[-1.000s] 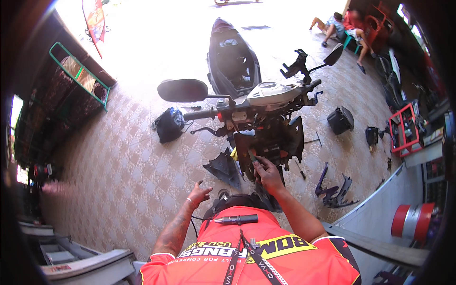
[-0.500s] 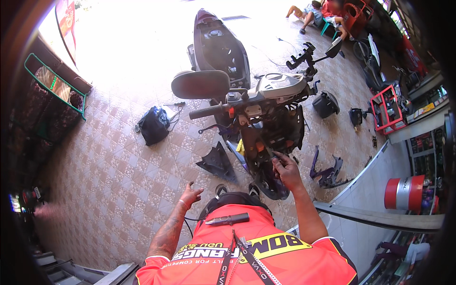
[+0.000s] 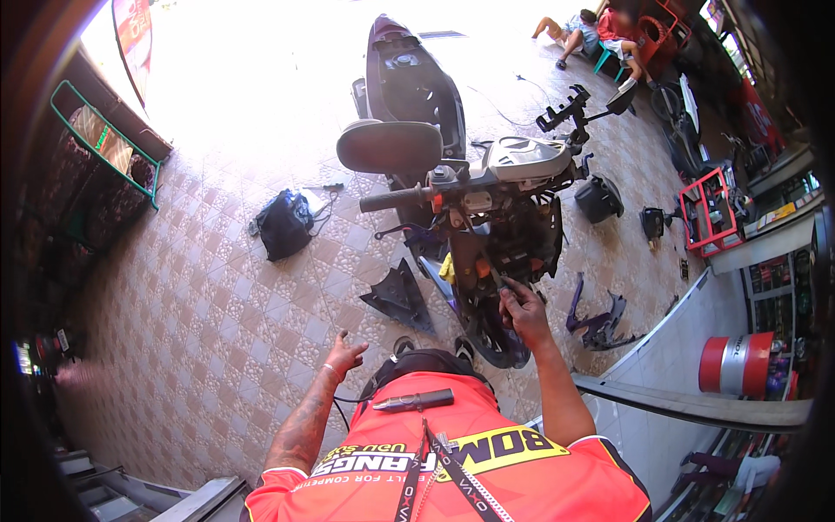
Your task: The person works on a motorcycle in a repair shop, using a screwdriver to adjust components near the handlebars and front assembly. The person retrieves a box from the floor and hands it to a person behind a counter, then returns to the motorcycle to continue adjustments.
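A partly stripped motor scooter [image 3: 477,198] stands in front of me, its wiring and front frame exposed. My right hand [image 3: 524,315] is closed at the front of it, fingers pinched round a thin rod-like tool [image 3: 497,277] that points up into the bare front. The tool's kind is hard to make out. My left hand [image 3: 346,355] hangs over the floor to the left, fingers apart and holding nothing. A dark triangular fairing panel [image 3: 398,298] lies on the floor between that hand and the scooter. Yellow cloth-like material [image 3: 447,268] shows beside the front frame.
A black bag [image 3: 283,228] rests on the tiled floor to the left. Purple trim pieces [image 3: 600,324] and a black bucket-like part [image 3: 598,198] lie right of the scooter. A red rack [image 3: 709,216], a counter and a red drum [image 3: 736,364] line the right. Two people sit far right.
The view has shifted slightly, so the scooter appears a little farther right. My right hand keeps its pinch at the scooter's front; my left hand remains apart with spread fingers.
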Demonstrator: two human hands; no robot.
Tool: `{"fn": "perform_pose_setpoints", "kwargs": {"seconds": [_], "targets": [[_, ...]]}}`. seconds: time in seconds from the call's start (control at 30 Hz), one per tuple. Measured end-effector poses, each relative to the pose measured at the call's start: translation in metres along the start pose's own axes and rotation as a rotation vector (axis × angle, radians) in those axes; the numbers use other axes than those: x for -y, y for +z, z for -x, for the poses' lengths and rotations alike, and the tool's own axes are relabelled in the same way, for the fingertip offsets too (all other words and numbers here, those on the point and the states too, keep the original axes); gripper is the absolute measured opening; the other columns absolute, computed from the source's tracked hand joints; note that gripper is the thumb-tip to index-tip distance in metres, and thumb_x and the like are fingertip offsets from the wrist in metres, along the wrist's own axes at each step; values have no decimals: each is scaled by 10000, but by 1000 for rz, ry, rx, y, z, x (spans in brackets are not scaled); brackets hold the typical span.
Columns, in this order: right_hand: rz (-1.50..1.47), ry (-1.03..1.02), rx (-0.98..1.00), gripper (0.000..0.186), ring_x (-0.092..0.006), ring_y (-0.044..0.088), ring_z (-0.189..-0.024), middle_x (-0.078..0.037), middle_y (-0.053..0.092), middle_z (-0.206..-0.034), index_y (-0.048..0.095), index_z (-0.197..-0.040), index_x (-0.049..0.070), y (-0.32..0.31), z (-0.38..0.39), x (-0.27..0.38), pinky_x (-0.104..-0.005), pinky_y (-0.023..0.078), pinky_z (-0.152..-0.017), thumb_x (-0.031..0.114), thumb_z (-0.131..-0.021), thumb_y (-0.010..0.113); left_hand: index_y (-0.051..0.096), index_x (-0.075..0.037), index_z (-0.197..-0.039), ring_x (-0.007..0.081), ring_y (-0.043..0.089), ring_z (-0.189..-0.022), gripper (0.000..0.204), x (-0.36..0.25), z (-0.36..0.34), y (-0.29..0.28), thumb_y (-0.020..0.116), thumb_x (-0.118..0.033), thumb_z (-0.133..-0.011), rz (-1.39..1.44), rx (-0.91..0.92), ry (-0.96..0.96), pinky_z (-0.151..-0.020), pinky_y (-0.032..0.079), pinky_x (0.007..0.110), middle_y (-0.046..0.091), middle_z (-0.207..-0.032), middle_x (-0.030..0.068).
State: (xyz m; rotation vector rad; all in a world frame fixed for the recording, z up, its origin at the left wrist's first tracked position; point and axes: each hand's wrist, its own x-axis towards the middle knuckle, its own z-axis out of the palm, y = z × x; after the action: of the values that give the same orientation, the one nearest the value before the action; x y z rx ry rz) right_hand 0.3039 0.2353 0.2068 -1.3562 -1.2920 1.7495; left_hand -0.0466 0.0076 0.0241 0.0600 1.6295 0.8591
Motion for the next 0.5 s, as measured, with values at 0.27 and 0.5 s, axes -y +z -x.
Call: {"fn": "perform_pose_setpoints", "kwargs": {"seconds": [0.27,0.5], "targets": [[-14,-18,57,383,-33,482,-554,29,571,-697,587,-1322,42,-3,2,0,-209,392,-506,244,-998,621,171,-137,-1544,120,553,-660,959,8,2,12,809,-144,-828,38,-16,10,-600,560,319,529,-861,34],[-78,-114,69,373,-31,496,-595,37,563,-736,580,-1330,58,30,16,-34,-207,426,-539,222,-997,624,171,-105,-1537,122,537,-631,937,10,0,21,795,-116,-838,45,-45,4,-566,535,304,517,-809,26]]}}
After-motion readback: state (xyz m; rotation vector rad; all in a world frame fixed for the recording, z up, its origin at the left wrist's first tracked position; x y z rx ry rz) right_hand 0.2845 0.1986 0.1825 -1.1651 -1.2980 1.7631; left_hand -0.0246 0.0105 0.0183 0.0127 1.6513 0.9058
